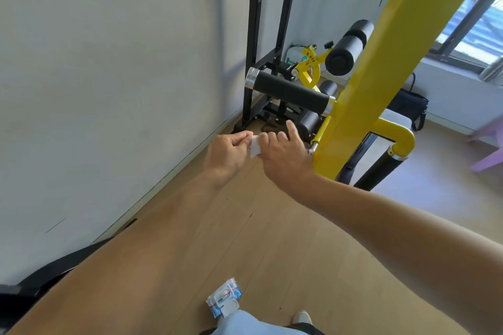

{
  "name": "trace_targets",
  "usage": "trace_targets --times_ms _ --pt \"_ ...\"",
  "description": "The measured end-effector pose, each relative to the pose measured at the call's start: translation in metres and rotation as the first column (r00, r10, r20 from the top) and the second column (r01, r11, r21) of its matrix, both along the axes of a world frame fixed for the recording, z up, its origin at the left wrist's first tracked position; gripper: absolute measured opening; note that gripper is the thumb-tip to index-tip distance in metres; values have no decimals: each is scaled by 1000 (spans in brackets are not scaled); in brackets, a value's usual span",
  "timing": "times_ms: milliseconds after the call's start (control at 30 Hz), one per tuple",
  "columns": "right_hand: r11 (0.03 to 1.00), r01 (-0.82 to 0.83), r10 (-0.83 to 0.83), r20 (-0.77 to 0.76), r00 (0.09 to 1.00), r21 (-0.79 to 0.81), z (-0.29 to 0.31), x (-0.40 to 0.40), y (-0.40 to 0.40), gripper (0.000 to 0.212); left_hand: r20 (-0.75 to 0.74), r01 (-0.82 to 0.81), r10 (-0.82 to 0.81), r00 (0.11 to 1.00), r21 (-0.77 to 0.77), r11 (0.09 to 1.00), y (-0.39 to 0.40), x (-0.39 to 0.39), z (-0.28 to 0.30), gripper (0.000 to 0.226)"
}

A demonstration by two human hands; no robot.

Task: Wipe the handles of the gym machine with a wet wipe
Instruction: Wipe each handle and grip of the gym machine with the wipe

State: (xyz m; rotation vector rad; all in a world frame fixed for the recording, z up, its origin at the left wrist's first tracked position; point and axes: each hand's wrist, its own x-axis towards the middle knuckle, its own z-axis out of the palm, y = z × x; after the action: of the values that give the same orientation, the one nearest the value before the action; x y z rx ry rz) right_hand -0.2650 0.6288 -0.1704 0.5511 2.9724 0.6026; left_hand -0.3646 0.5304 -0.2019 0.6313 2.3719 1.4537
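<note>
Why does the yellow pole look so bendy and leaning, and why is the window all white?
In the head view, the wide lens tilts and curves lines near the edges, so the yellow pole and the wall slant. Daylight washes out the window. The hands holding the wipe look slightly soft.

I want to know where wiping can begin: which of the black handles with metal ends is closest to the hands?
The horizontal black handle just above both hands, its silver cap toward the wall. The other handle slants down right of the yellow post, farther away.

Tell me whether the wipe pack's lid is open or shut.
Open: the wipe pack's round white lid is flipped back, on the floor.
</note>
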Motion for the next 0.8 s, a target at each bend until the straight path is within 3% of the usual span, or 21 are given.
trace_targets --times_ms 100,200,433,500,567,667,733,800 --pt "964 62 -115 195 974 257 20 31 6 31 -18 -3 3 1000 -6 1000 -2 1 1 33" --pt "931 -1 -120 306 944 366 30 42 5 32 21 -3 3 1000 -8 1000 0 3 0 32" --pt "999 -54 54 30 998 -6 -1 -15 -7 33 -26 42 -43 999 -40 998 -2 2 6 30" --pt "998 6 -9 45 999 61 5 -2 0 32 -48 17 -19 999 -40 999 -2 -1 5 29" --pt "976 64 -98 157 983 209 16 20 7 31 -75 9 -11 997 -34 999 -1 -2 3 30" --pt "929 14 -152 345 926 371 26 42 13 26 -88 20 -24 996 -46 999 0 2 3 32" --pt "931 16 -144 329 933 364 22 34 14 30 -85 34 -39 996 -67 997 4 3 3 32" --pt "971 6 -64 235 970 241 17 15 11 32 -71 34 -41 997 -87 996 8 4 6 31"
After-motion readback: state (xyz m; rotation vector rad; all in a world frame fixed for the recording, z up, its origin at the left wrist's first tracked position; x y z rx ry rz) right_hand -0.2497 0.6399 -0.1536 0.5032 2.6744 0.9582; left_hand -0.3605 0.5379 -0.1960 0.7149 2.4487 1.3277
